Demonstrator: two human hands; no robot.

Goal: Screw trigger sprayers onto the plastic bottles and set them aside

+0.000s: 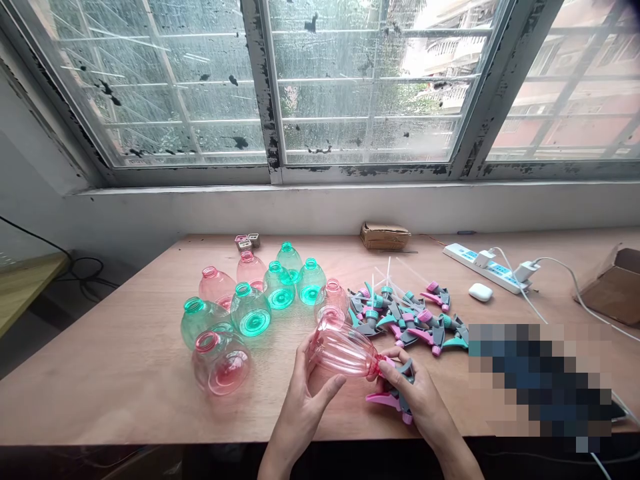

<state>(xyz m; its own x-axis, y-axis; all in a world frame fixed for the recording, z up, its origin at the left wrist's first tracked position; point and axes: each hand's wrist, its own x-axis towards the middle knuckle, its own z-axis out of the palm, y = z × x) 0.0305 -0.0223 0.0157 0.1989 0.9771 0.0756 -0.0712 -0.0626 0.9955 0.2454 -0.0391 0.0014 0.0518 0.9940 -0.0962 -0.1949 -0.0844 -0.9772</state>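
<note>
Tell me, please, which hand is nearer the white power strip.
Right: the right hand is below and left of the power strip in the image. The left hand is farther left, at the pink bottle.

Translucent pink bottle [344, 348], nearly horizontal

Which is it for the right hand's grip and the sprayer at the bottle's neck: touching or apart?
Touching. The head view shows the right hand's grip closed around the sprayer, whose grey and pink parts stick out beyond it.
</note>
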